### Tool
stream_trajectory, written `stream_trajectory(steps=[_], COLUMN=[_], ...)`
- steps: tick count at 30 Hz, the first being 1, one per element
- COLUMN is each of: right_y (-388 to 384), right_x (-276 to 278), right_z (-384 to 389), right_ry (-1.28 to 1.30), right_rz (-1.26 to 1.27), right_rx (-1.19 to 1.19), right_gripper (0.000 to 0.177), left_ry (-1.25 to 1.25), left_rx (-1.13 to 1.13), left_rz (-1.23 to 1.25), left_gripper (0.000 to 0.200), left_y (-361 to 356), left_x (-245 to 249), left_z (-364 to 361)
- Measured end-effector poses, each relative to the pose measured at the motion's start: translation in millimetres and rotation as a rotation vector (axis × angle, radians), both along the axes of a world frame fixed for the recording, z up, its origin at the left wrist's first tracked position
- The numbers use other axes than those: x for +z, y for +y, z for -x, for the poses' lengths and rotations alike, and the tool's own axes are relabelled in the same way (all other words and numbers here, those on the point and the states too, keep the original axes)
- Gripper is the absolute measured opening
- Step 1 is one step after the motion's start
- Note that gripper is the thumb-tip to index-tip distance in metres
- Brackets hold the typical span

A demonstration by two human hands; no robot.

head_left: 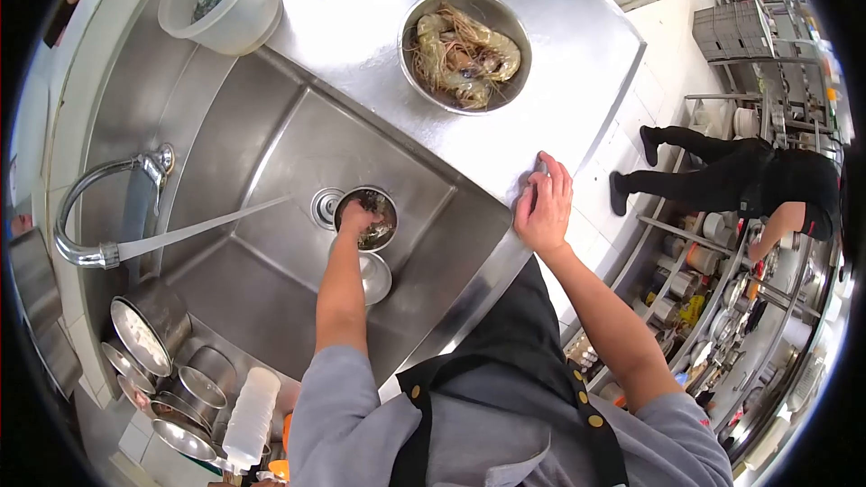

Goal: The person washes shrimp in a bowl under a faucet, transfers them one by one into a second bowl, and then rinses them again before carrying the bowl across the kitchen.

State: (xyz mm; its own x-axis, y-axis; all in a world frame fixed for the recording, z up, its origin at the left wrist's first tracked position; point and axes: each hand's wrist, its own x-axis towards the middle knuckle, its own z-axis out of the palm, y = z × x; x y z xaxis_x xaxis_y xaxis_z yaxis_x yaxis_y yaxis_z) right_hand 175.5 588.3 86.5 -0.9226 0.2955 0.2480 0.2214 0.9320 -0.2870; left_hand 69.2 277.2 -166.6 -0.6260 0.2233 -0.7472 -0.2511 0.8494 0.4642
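Observation:
My left hand (358,217) reaches into a round metal bowl (394,233) in the sink, its fingers down among dark, wet contents that I cannot make out. Against that bowl stands a second, smaller metal bowl (376,280). Both are near the drain (326,207). On the steel counter's front corner rests my right hand (546,206), fingers apart and holding nothing. Farther up the counter (559,63) sits a metal bowl of large raw shrimp (465,54). Water runs from the curved faucet (86,254) into the sink (298,149).
A white plastic bucket (225,22) stands at the sink's back corner. Metal pots (144,334) and stacked white containers (253,415) are at lower left. A person in black (722,167) stands by crowded shelves (686,257) on the right.

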Motion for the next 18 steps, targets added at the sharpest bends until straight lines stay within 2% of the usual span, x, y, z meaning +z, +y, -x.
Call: stream_trajectory(steps=[2, 4, 5, 9, 11, 14, 16, 18], right_y=[-0.9, -1.1, -0.6, -0.6, -0.7, 0.7, 1.9, 13.5], right_x=[1.2, 0.6, 0.5, 1.8, 1.6, -0.4, 10.5, 26.2], right_z=[0.8, 0.8, 0.8, 1.2, 1.2, 1.0, 6.7, 23.6], right_ry=[-0.005, 0.011, 0.027, 0.020, 0.027, 0.035, 0.049, 0.096], right_rz=[-0.009, 0.000, 0.006, 0.008, 0.031, 0.049, 0.020, 0.460], right_rx=[0.000, 0.004, 0.010, 0.010, 0.012, 0.030, 0.019, -0.114], right_gripper=[0.023, 0.022, 0.022, 0.022, 0.021, 0.020, 0.021, 0.026], left_ry=[0.013, 0.106, 0.122, 0.059, 0.126, 0.071, 0.076, 0.141], left_rx=[0.032, 0.006, -0.010, 0.029, 0.027, 0.028, 0.046, 0.157], left_rz=[-0.014, 0.132, 0.116, 0.086, -0.007, 0.092, 0.036, 0.060], left_gripper=[0.064, 0.065, 0.067, 0.067, 0.062, 0.053, 0.047, 0.044], left_y=[2.9, 12.7, 12.8, 2.7, -0.2, 4.1, 0.1, 6.1], left_x=[-6.6, 1.5, 6.1, -30.3, -49.0, -32.9, -29.9, -15.9], left_z=[-7.0, -14.3, -15.2, -19.3, -26.8, -20.1, -16.3, -15.5])
